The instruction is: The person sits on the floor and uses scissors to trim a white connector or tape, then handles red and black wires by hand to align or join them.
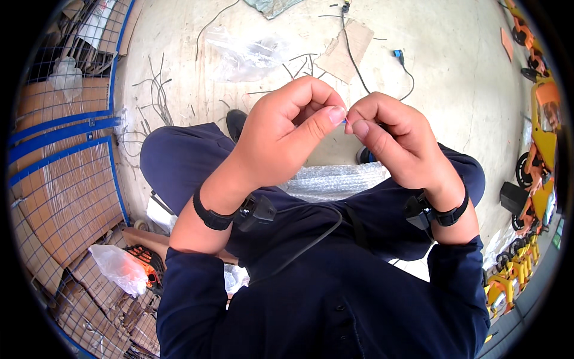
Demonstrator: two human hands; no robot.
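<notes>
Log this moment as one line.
left hand: pinching | right hand: pinching | between them: thin blue strand | floor: black cables, cardboard piece, clear plastic

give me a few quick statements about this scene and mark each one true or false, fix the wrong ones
1. The left hand and right hand are brought close together at a thin bluish strand. True.
2. Only the left wrist has a black band around it. False: the right wrist has one too.
3. A flat piece of brown cardboard lies on the floor ahead of the hands. True.
4. The connector ahead of the right hand is red. False: it is blue.
5. The blue-framed mesh stands on the person's right. False: it is on the left.
</notes>
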